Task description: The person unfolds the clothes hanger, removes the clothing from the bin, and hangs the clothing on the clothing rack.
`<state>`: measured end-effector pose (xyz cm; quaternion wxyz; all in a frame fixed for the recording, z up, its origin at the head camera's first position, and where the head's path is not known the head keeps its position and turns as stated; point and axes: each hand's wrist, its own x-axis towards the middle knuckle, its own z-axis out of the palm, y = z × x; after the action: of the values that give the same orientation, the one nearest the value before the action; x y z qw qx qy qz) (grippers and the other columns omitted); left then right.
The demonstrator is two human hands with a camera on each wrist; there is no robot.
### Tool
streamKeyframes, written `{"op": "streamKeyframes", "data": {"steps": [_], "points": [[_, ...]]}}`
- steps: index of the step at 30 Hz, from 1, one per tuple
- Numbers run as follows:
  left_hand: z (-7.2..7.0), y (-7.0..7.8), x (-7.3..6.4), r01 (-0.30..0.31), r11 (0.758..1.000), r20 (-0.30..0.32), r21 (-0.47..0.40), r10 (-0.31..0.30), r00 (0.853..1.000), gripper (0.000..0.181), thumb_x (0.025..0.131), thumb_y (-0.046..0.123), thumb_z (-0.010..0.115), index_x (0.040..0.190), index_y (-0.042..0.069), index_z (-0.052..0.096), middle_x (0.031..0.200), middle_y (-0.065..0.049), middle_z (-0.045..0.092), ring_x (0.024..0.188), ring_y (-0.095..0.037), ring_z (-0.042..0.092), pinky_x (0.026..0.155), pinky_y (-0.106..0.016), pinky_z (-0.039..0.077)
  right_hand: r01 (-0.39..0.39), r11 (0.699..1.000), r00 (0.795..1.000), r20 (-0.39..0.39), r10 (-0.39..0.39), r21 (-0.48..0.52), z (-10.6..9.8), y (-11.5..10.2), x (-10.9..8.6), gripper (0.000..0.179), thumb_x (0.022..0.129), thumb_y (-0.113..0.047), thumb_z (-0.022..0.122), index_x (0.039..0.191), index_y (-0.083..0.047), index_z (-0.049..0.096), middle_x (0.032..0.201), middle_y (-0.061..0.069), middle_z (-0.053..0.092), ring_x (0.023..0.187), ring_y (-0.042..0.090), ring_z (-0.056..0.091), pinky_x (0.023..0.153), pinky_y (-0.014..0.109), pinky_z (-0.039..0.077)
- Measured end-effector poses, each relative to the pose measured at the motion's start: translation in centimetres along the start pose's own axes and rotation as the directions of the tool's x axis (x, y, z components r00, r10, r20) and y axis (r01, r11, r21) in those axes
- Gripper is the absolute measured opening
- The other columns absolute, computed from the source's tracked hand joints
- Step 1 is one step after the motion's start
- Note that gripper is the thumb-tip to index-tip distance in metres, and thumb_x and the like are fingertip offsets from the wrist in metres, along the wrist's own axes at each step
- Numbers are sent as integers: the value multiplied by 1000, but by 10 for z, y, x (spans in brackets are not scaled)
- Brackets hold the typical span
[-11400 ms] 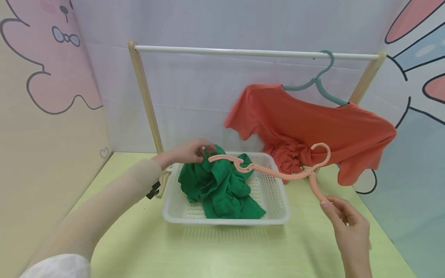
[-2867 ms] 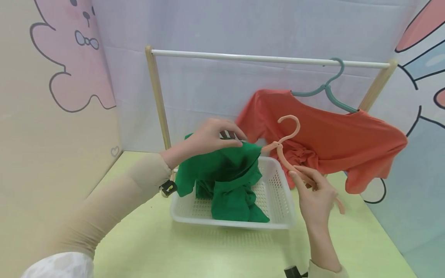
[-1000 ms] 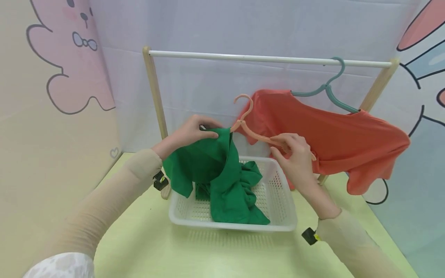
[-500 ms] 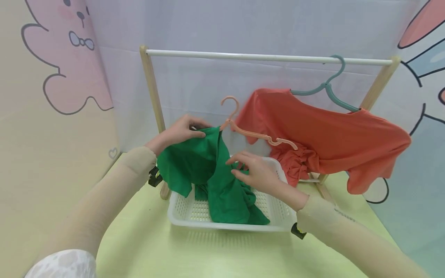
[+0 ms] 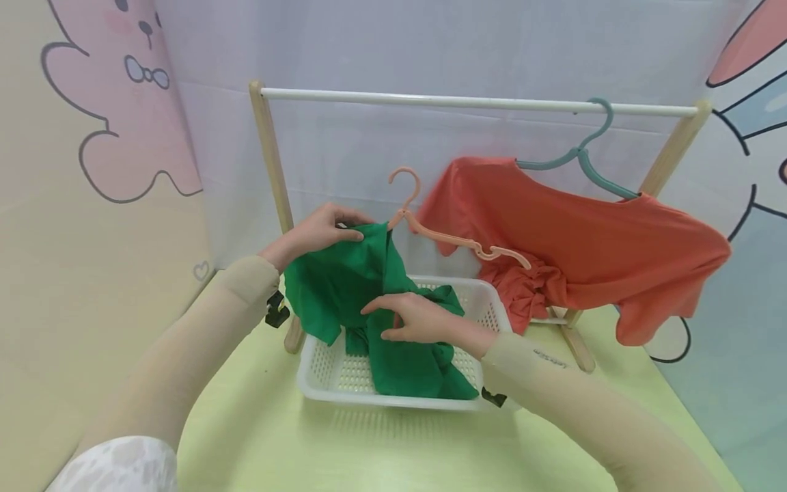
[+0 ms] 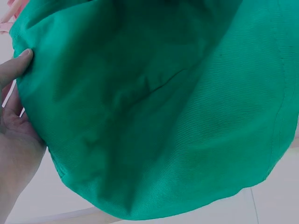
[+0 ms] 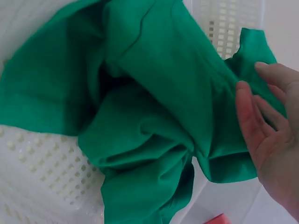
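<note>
My left hand [image 5: 322,229] pinches the green shirt [image 5: 344,280] at one shoulder, thumb in front. One arm of the peach hanger [image 5: 443,238] is inside that shoulder; its hook and other arm stick out bare to the right. The rest of the shirt drapes into the white basket [image 5: 393,402]. Fingers loosely spread, my right hand [image 5: 421,318] is in front of the hanging part of the shirt. In the left wrist view, green cloth [image 6: 154,116] fills most of the picture beside the thumb. The right wrist view has the right fingertips at a fold of the cloth [image 7: 163,93].
Behind the basket stands a wooden rack with a white rail [image 5: 430,101]. On its right side a red T-shirt [image 5: 553,225] hangs from a teal hanger [image 5: 596,174], partly behind the peach one. Cartoon-printed walls [image 5: 123,137] flank the yellow-green table [image 5: 277,437].
Since the earliest frame, the left hand has lifted the shirt's shoulder onto the peach hanger. Within the last second, the right hand let go of the hanger and moved down and left to the shirt.
</note>
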<state>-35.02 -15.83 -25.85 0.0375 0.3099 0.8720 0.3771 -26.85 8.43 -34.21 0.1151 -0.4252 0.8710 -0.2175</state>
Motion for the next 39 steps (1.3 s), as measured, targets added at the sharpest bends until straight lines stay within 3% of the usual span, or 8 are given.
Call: {"op": "streamKeyframes", "data": {"steps": [5,8,15,21,27,33,39], "points": [[2,0,0,-6,1000,8,-3,6,1000,35,97,11,63,132,9,63,135,-16,63,126,-31,58,104,-40,50,-103,981,994,27,109,-162,2,12,5,57,92,-26,72,143,-20,50,142,5,51,85,14,63,80,32,55],[3,-1,0,-15,1000,12,1,15,1000,35,97,10,63,132,8,63,136,-16,62,128,-32,57,105,-40,49,-131,972,990,21,138,-198,3,18,5,55,91,-29,73,141,-17,52,132,9,53,91,17,62,86,36,55],[3,-5,1,-12,1000,4,-3,12,1000,34,97,11,62,131,10,64,134,-16,64,124,-32,59,104,-44,49,-54,997,998,-18,53,-52,-2,30,-6,33,89,-31,75,114,-13,66,103,3,55,78,12,53,76,25,50],[1,-7,-1,-2,1000,-18,-1,2,1000,35,97,11,62,131,11,64,133,-16,64,123,-31,60,103,-44,50,32,997,998,-58,-28,70,-9,35,-17,11,89,-24,74,92,-14,69,95,1,60,82,10,56,76,23,51],[-2,-10,-3,-3,1000,-30,7,3,1000,35,98,13,62,132,13,64,134,-14,64,124,-30,59,105,-43,49,41,990,999,-42,-35,135,-15,37,-26,5,91,-13,70,92,-11,65,88,1,65,71,5,54,70,21,50],[-6,-10,-7,-7,1000,-47,-1,7,999,35,97,12,63,132,12,64,133,-14,64,123,-29,60,104,-44,49,14,991,999,-32,-10,133,-19,37,-37,14,91,-3,62,103,-8,66,100,5,68,77,6,60,75,21,53],[-8,-11,-12,1,1000,-63,-15,-2,998,35,97,12,62,133,10,63,133,-15,64,121,-30,60,103,-45,50,63,990,994,-97,-51,123,-25,37,-50,12,91,-13,69,102,-8,69,100,5,68,87,12,63,82,26,56]]}}
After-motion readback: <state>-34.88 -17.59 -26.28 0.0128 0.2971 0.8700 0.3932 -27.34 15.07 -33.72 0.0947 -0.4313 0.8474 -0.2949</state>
